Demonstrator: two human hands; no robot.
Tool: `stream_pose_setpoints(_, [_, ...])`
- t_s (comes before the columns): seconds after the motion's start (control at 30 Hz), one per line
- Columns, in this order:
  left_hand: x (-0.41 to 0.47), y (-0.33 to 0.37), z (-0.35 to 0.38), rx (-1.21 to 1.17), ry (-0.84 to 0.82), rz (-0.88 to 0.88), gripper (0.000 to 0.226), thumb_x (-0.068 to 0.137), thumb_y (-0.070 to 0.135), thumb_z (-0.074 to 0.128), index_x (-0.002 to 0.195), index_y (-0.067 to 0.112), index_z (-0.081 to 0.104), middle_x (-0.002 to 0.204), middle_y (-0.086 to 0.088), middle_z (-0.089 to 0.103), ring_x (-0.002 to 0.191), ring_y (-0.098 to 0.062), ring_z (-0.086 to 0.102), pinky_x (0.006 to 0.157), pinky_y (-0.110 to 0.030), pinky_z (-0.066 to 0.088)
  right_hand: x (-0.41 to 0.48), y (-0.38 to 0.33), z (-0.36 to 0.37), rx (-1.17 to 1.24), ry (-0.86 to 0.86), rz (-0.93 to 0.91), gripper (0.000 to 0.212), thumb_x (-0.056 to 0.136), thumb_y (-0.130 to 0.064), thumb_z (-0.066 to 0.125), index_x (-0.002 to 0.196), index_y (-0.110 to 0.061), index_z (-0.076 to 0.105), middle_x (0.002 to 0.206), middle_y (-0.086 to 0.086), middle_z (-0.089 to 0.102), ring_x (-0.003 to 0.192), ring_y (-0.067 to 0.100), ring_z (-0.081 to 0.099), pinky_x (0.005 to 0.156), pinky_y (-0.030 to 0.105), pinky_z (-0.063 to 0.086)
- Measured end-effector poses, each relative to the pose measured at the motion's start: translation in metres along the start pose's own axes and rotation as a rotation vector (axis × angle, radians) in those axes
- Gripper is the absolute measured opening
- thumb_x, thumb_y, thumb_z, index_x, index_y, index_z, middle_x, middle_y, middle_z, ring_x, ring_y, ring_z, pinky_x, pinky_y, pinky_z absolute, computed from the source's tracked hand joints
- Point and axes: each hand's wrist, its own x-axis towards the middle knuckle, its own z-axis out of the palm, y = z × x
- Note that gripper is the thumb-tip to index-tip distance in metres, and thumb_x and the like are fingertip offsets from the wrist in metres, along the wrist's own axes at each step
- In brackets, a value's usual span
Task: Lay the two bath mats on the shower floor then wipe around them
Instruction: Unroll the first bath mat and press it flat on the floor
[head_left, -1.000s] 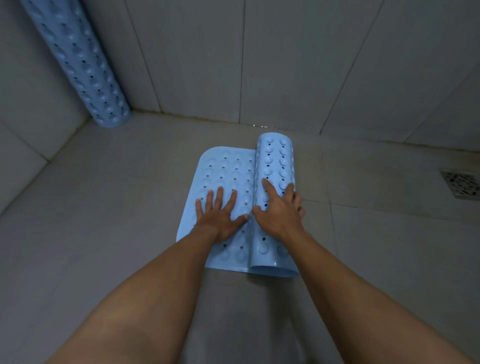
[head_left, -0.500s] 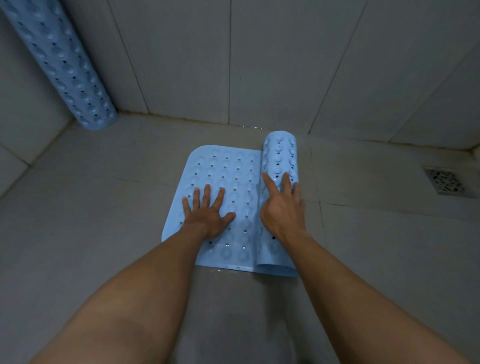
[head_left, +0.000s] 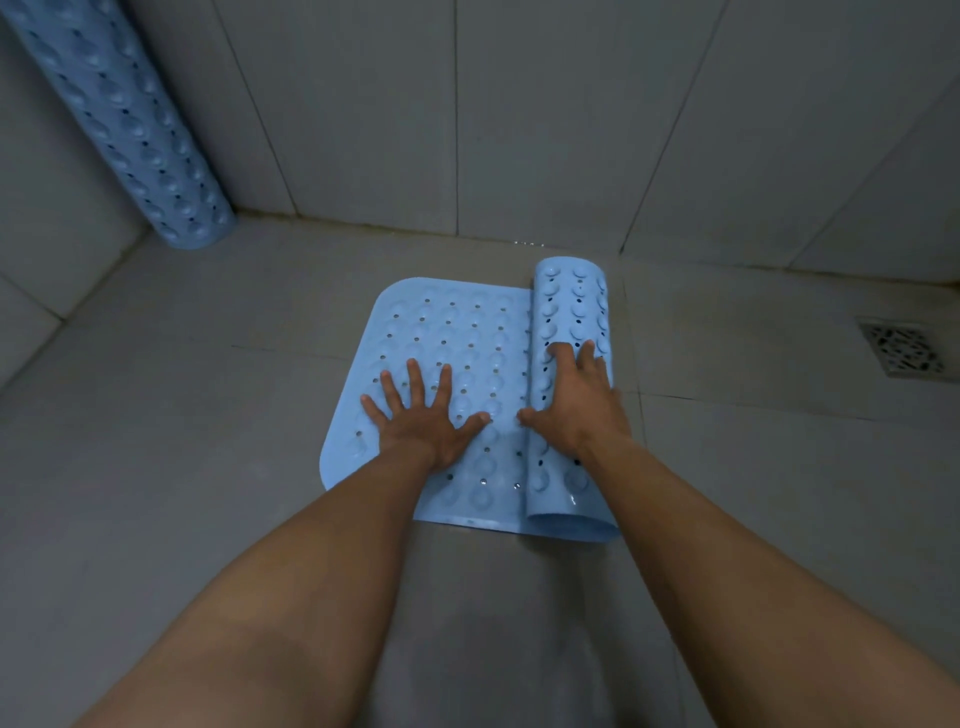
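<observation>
A light blue mat (head_left: 457, 338) lay partly unrolled on the grey tiled floor (head_left: 182, 441), close to the back wall (head_left: 519, 114). Its flat part, dotted with holes and round bumps, stretched to the left; the rest was curled into a roll (head_left: 571, 312) along its right edge, running away from the person toward the wall.

The left hand (head_left: 423, 421) was pressed flat on the unrolled part, fingers spread wide, gripping nothing. The right hand (head_left: 576, 405) lay palm down on top of the roll, fingers extended over its curve and thumb reaching left onto the flat sheet, nearly meeting the left thumb. It rested there open rather than closed around anything.

The second mat (head_left: 119, 119), same blue, stood fully rolled in the far left corner, leaning up along the wall with its lower end on the floor, well apart from the first.

A square metal drain (head_left: 901, 348) sat in the floor to the right.
</observation>
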Motion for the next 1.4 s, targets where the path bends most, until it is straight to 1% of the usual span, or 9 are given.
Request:
stream_pose_setpoints(0.2, [-0.001,0.017,-0.001,0.005,0.008,-0.048,0.09,0.088,0.079,0.02,0.153,0.032,-0.023,0.159,-0.01,-0.033,0.145,-0.04,-0.029,0.11,-0.069,-0.017,-0.007,0.029,-0.022,0.094,0.023,0.08,0.084,0.073,-0.047,0.073,0.141,-0.026,0.028,0.151,0.01,0.024,0.136,0.034,0.035,0.107,0.052,0.04])
stream_pose_setpoints(0.33, [-0.013,0.052,0.006,0.002,0.088,0.124,0.065,0.101,0.055,0.018,0.156,0.035,-0.011,0.164,-0.007,-0.021,0.149,-0.036,-0.021,0.115,-0.067,-0.009,-0.013,0.044,-0.026,0.051,0.027,0.152,0.085,0.084,-0.049,0.058,0.152,-0.017,0.019,0.161,0.017,0.011,0.146,0.036,0.019,0.115,0.055,0.026])
stream_pose_setpoints(0.57, [-0.028,0.098,0.03,0.012,0.097,0.165,0.067,0.099,0.063,0.01,0.155,0.037,-0.014,0.162,-0.011,-0.025,0.148,-0.038,-0.022,0.113,-0.068,-0.011,-0.022,0.068,-0.037,-0.042,0.043,0.083,0.065,0.093,-0.021,0.041,0.155,-0.031,0.025,0.164,0.016,0.002,0.15,0.037,0.007,0.117,0.059,0.02])
stream_pose_setpoints(0.67, [-0.032,0.107,0.032,0.045,0.033,0.163,0.075,0.092,0.074,0.007,0.154,0.038,-0.019,0.161,-0.008,-0.03,0.146,-0.037,-0.028,0.111,-0.069,-0.015,-0.026,0.075,-0.041,-0.038,-0.005,0.102,0.065,0.097,-0.039,0.039,0.157,-0.032,0.015,0.165,0.013,-0.004,0.151,0.035,0.003,0.118,0.06,0.016])
stream_pose_setpoints(0.77, [-0.03,0.109,0.03,0.049,-0.025,0.155,0.08,0.089,0.078,0.007,0.151,0.039,-0.024,0.159,-0.007,-0.035,0.145,-0.036,-0.032,0.11,-0.07,-0.014,-0.03,0.076,-0.045,-0.016,-0.086,0.131,0.092,0.09,-0.061,0.053,0.158,-0.031,-0.002,0.163,0.012,-0.02,0.151,0.033,-0.009,0.12,0.059,0.009])
stream_pose_setpoints(0.83, [-0.029,0.11,0.028,0.049,-0.043,0.155,0.081,0.088,0.079,0.006,0.15,0.039,-0.026,0.157,-0.007,-0.037,0.144,-0.036,-0.033,0.11,-0.07,-0.016,-0.033,0.077,-0.046,-0.021,-0.101,0.13,0.105,0.086,-0.061,0.063,0.157,-0.031,-0.008,0.162,0.011,-0.025,0.151,0.033,-0.013,0.12,0.06,0.008])
stream_pose_setpoints(1.03, [-0.03,0.115,0.028,0.044,-0.021,0.136,0.072,0.095,0.069,0.008,0.152,0.037,-0.023,0.159,-0.009,-0.033,0.145,-0.037,-0.031,0.11,-0.071,-0.012,-0.03,0.074,-0.039,-0.024,-0.045,0.25,0.101,0.086,-0.052,0.061,0.158,-0.024,-0.003,0.163,0.019,-0.018,0.151,0.036,-0.011,0.119,0.061,0.003])
stream_pose_setpoints(1.23, [-0.034,0.142,0.012,-0.023,-0.084,0.214,0.08,0.098,0.036,0.041,0.157,0.032,-0.012,0.162,-0.007,-0.028,0.146,-0.041,-0.026,0.109,-0.074,-0.01,-0.031,0.067,-0.039,-0.091,0.052,0.254,0.095,0.088,-0.048,0.057,0.158,-0.012,0.004,0.164,0.019,-0.005,0.149,0.039,0.0,0.12,0.056,0.007])
stream_pose_setpoints(1.4, [-0.037,0.155,0.025,-0.051,0.022,0.268,0.062,0.102,0.038,0.033,0.157,0.038,0.003,0.166,-0.006,-0.014,0.145,-0.05,-0.019,0.112,-0.071,-0.009,-0.043,0.103,-0.047,-0.069,0.078,0.173,0.073,0.092,-0.033,0.048,0.157,-0.034,0.015,0.163,0.023,-0.001,0.15,0.039,0.004,0.12,0.054,0.01])
